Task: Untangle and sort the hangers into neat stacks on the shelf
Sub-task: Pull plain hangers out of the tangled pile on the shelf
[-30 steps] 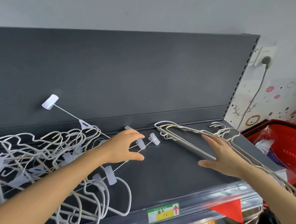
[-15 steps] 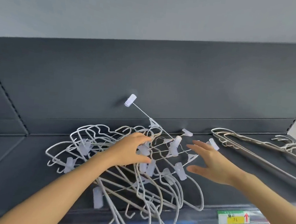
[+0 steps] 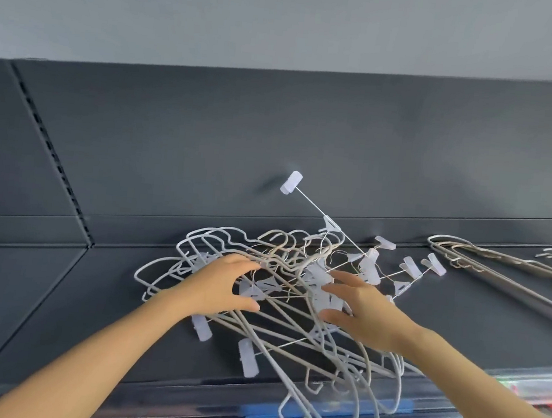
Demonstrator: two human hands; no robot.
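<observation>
1. Hangers [image 3: 297, 254] sit in one white knot at centre frame on the dark shelf [image 3: 89, 309], with several hooks dangling over the front edge at lower centre.
2. Left hand [image 3: 223, 288] arches over the heap's left side with thumb and fingers wide apart, and I can't see it pinching anything.
3. Right hand [image 3: 362, 311] is spread, its fingertips in among the clear clips [image 3: 368, 268].
4. One neat stack [image 3: 485, 259] lies well apart, at the right edge of the frame.
5. Danger one: pull a single wire and its hooked neighbours follow, so the overhanging ones could slide off the front.
6. Danger two: that clip bar [image 3: 291, 182] poking up toward the back panel [image 3: 276, 124] may snag, and forcing it could bend the wire.
</observation>
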